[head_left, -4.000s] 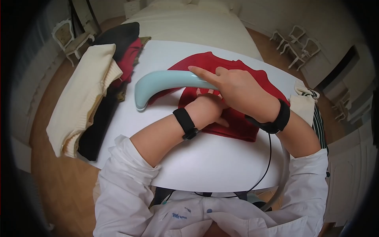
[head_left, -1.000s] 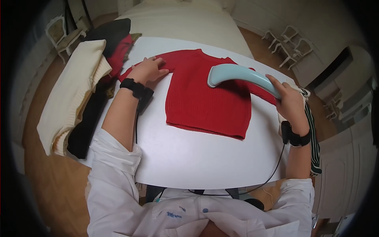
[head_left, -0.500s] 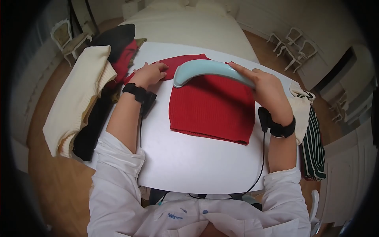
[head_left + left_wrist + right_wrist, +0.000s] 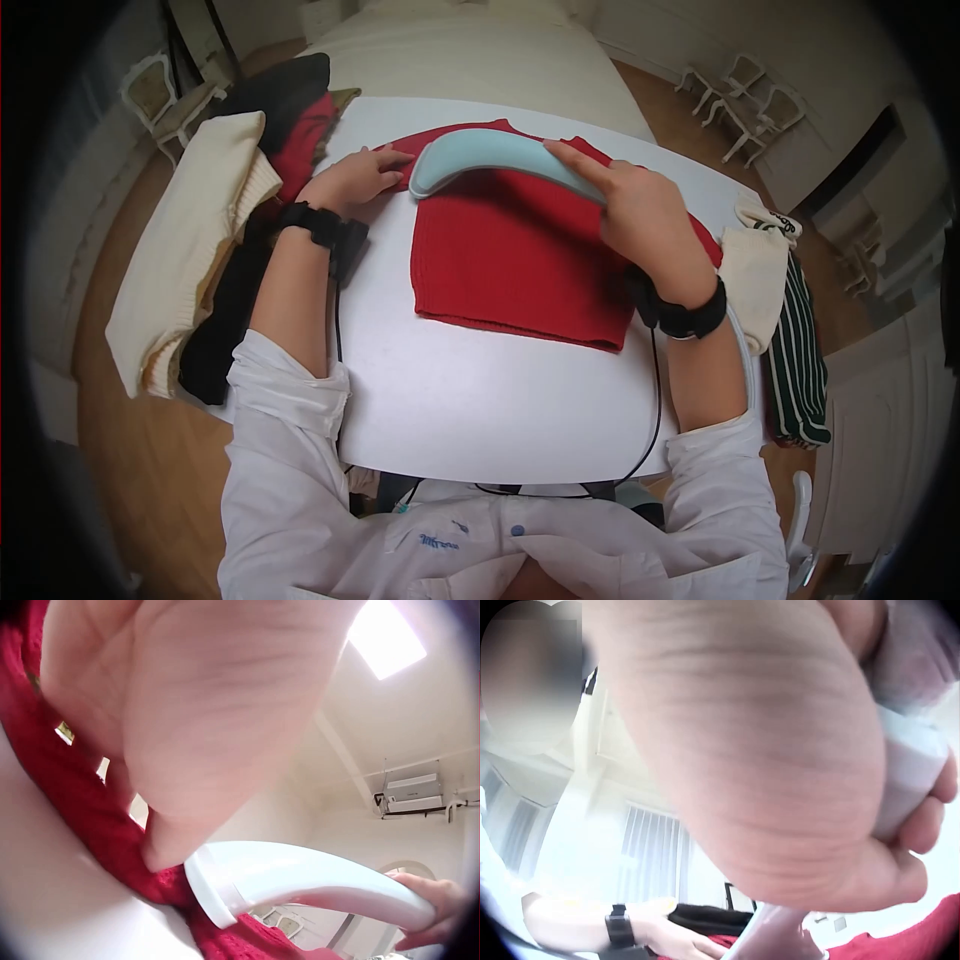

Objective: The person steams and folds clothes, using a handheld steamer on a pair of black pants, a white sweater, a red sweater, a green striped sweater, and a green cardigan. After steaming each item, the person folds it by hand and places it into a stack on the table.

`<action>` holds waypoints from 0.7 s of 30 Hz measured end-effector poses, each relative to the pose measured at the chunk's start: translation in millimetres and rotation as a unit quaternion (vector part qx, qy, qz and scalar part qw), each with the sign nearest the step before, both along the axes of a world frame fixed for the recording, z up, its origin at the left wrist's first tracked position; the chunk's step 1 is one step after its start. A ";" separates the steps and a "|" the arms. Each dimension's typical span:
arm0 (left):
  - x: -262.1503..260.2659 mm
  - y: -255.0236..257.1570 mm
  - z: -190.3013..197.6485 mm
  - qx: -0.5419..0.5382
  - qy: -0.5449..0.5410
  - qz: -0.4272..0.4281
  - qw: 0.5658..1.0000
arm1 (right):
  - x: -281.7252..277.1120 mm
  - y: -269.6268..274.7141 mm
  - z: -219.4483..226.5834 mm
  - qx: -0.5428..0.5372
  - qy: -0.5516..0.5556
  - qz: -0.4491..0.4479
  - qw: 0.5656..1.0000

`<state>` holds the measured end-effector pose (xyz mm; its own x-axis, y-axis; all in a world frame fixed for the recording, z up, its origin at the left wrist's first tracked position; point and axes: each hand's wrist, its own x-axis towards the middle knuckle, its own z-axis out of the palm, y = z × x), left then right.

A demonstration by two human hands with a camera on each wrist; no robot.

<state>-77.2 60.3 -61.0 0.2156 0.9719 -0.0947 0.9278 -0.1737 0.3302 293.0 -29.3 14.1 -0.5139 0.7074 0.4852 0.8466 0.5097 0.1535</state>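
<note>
A red knit sweater (image 4: 520, 265) lies spread on the white table (image 4: 490, 410), its hem facing me. My right hand (image 4: 652, 225) grips the handle of a pale blue garment steamer (image 4: 475, 152), with the forefinger stretched along its top. The steamer's head is over the sweater's left shoulder, close to the fabric in the left wrist view. My left hand (image 4: 350, 182) rests on the sleeve (image 4: 82, 817) at the left with fingers extended, its thumb near the steamer's head (image 4: 214, 889). In the right wrist view, fingers (image 4: 924, 826) wrap round the handle.
Folded clothes are piled along the table's left edge, a cream knit (image 4: 185, 240) on top and black cloth (image 4: 215, 340) beside it. At the right edge lie a cream garment (image 4: 755, 285) and a green striped one (image 4: 798, 370). A thin black cable (image 4: 657, 400) hangs from my right wrist.
My left hand went from the sweater's middle, under the steamer, to the left sleeve, and the sweater now lies flatter. The steamer swung right, then came back left to the shoulder and sleeve.
</note>
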 end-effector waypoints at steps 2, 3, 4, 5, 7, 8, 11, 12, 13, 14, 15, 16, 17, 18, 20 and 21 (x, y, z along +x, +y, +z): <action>-5.5 -3.3 -3.7 0.016 -0.012 -0.002 1.000 | 9.6 -7.0 16.8 0.010 -0.022 0.014 1.000; -3.3 -4.7 -0.1 0.003 -0.014 0.002 1.000 | 13.5 -11.4 24.3 -0.006 -0.031 0.007 0.999; -0.5 -6.0 3.4 -0.009 -0.015 0.004 1.000 | 14.2 -17.3 31.6 -0.021 -0.039 -0.003 0.999; -1.0 -3.2 1.8 -0.012 -0.009 0.003 1.000 | 10.7 -25.3 39.1 -0.030 -0.042 -0.009 0.999; -3.7 0.8 -4.2 -0.006 -0.010 0.000 1.000 | 4.8 -31.5 33.5 -0.016 -0.046 -0.013 0.999; -3.8 0.9 -5.4 0.004 -0.007 -0.003 1.000 | 1.4 -33.3 31.5 0.001 -0.048 -0.018 0.999; -3.5 0.6 -7.1 0.009 -0.016 0.004 1.000 | -3.3 -43.4 35.7 0.006 -0.033 0.010 0.999; -3.7 0.1 -6.1 0.007 -0.020 0.009 1.000 | -4.1 -48.1 40.1 0.004 -0.033 0.017 0.999; -4.3 -1.0 -5.7 0.005 -0.019 0.011 1.000 | -3.1 -52.0 44.5 0.002 -0.032 0.019 0.999; -5.4 -0.2 -6.8 0.007 -0.022 0.007 1.000 | -0.4 -55.9 49.1 -0.005 -0.042 0.027 0.999; -5.8 1.0 -7.5 0.011 -0.025 0.003 1.000 | 1.3 -57.5 51.0 -0.011 -0.052 0.034 0.998; -6.2 1.8 -7.9 0.009 -0.025 0.002 1.000 | 1.6 -54.3 49.5 -0.013 -0.052 0.034 0.998; -5.9 2.6 -8.5 0.020 -0.019 -0.002 1.000 | 2.5 -48.8 46.7 0.000 -0.051 0.066 0.997; -4.6 3.8 -8.9 0.031 -0.013 -0.008 0.999 | 4.1 -46.0 43.2 0.014 -0.049 0.097 0.994; -1.5 3.0 -10.7 0.031 -0.018 0.000 0.999 | 6.9 -47.3 34.3 0.009 -0.060 0.088 0.994; -2.3 2.8 -10.0 0.030 -0.023 0.012 0.999 | 6.5 -47.9 31.8 0.004 -0.071 0.083 0.994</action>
<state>-79.5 63.1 -71.1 0.1940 0.9806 -0.0268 0.9162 -0.1713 0.3624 299.4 -77.2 45.9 -0.6874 0.6032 0.4044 0.7200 0.6390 0.2707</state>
